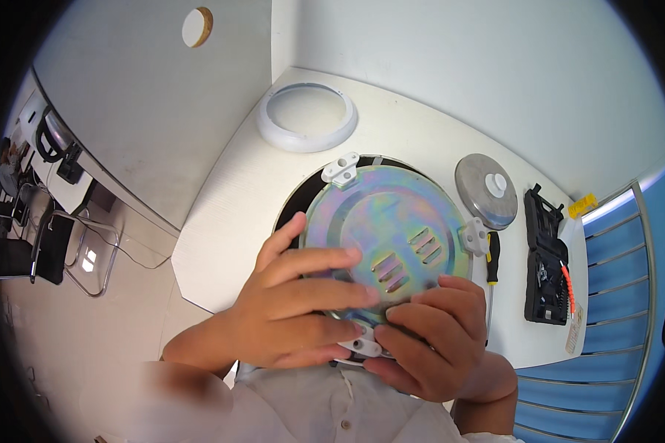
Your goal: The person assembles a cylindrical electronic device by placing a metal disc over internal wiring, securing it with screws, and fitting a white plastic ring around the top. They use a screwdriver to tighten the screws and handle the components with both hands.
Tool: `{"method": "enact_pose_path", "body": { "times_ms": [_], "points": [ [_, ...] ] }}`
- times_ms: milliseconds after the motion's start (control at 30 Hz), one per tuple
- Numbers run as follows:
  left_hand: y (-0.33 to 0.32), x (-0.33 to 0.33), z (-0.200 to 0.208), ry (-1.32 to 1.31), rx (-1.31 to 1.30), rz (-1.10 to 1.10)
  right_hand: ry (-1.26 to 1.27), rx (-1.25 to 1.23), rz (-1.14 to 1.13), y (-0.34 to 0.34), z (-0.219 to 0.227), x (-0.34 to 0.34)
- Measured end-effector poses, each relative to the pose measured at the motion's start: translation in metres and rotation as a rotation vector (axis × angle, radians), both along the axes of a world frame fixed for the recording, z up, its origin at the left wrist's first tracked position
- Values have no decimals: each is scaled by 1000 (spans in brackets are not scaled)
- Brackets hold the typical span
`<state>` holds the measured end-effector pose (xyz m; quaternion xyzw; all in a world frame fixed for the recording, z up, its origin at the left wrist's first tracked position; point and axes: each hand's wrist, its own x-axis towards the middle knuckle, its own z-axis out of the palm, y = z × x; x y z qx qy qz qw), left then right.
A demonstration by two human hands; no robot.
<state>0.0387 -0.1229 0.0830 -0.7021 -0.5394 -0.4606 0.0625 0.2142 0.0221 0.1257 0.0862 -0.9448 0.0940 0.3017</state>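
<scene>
In front of me lies a round metal base plate (391,221) with a rainbow sheen and slotted vents, sitting in a dark round rim (303,196). White plastic feet are set around its edge: one foot (340,169) at the far left, another foot (473,238) at the right, and a near foot (367,343) between my hands. My left hand (295,306) rests across the plate's near left, fingers stretched out and apart. Beside the near foot, my right hand (443,336) has its fingers curled together; what they pinch, if anything, is hidden.
A white ring (307,140) lies at the table's far left. To the right are a metal lid (476,192) with a white knob, a black-and-yellow screwdriver (493,258), an open black tool case (545,280) and an orange-red tool (567,284). Metal railings (613,280) border the table's right.
</scene>
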Motion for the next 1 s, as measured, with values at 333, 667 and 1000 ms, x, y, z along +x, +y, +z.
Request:
{"method": "enact_pose_path", "body": {
  "times_ms": [333, 667, 1000],
  "points": [
    [5, 1, -10, 26, 161, 57, 73, -14, 23, -3, -10, -7],
    [6, 3, -17, 10, 173, 50, 7, 26, 31, 2, -7, -10],
    [10, 9, -20, -55, 195, 79, 123, 17, 36, 3, -18, -12]
  ]
}}
